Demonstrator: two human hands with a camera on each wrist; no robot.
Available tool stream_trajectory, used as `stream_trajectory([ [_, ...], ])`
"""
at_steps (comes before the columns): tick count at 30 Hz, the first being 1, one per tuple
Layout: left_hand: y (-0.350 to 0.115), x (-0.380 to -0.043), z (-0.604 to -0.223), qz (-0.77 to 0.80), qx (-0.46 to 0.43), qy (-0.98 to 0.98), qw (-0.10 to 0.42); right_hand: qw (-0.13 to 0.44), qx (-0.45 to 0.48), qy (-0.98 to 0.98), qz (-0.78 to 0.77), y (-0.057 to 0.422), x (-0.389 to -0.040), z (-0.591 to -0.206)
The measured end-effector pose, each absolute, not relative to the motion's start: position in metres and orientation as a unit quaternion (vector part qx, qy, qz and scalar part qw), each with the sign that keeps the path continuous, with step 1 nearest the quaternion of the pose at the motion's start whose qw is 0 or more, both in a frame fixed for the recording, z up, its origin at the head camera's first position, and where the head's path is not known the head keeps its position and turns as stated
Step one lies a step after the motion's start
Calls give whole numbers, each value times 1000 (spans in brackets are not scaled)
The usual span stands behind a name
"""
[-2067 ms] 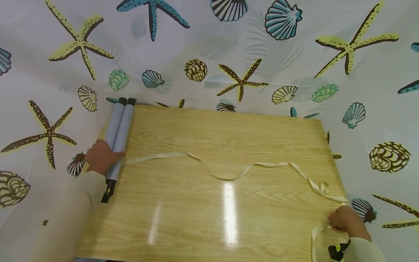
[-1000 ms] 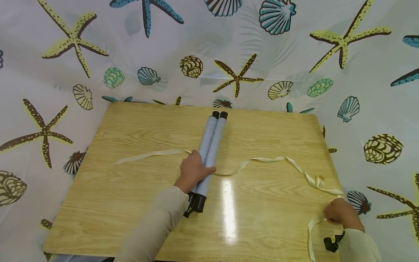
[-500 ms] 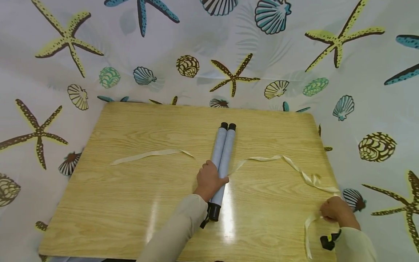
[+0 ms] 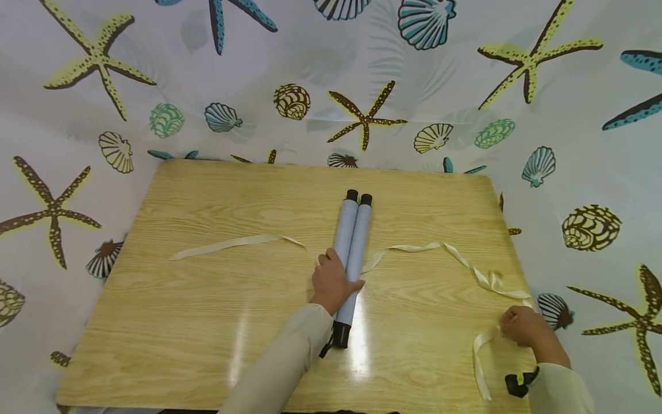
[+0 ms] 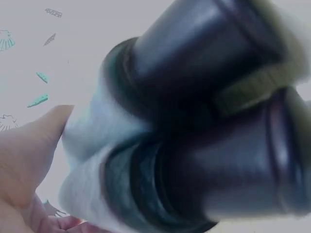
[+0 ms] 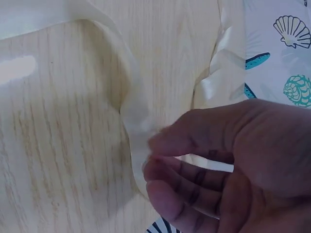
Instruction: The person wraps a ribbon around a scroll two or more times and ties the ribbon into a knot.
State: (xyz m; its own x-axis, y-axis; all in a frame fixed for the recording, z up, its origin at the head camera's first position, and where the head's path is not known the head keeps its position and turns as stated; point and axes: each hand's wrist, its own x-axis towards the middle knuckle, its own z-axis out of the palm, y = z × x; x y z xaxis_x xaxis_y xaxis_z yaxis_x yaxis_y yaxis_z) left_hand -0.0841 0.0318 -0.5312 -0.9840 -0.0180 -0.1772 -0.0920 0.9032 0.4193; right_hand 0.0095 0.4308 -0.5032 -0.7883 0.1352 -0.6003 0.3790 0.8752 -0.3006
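Two slim pale blue-grey tubes with black end caps [image 4: 357, 247] lie side by side near the middle of the wooden table, their far ends pointing away. My left hand [image 4: 332, 283] grips them, thumb over the right-hand tube. In the left wrist view their black ends [image 5: 214, 179] loom large and blurred, the left hand [image 5: 24, 160] behind them. A cream satin ribbon [image 4: 227, 246] runs across the table, passing beneath the tubes. At the right edge my right hand [image 4: 523, 326] pinches it between thumb and curled fingers. The ribbon [image 6: 133, 97] shows at those fingertips in the right wrist view.
The wood-grain table [image 4: 181, 333] fills the lower view. A white cloth printed with starfish and shells [image 4: 310, 52] hangs behind and along both sides. The ribbon's loose tail [image 4: 480, 365] curls toward the front right.
My left hand has carried the tubes from the table's left side to the middle, across the ribbon. My right hand stays near the right edge, still holding the ribbon, with only a small shift.
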Motion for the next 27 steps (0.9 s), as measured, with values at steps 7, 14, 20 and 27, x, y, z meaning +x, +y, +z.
stream_trajectory([
  [7,2,-102,-536,283,-50,950,119,319,98,919,-208,426,9,-501],
  [14,-49,-136,-546,254,-96,955,120,306,90,928,-191,425,13,-501],
  [20,-69,-158,-555,261,-112,949,137,299,81,934,-179,428,13,-506],
  [27,-77,-172,-555,278,-93,947,133,276,69,944,-169,428,14,-510],
])
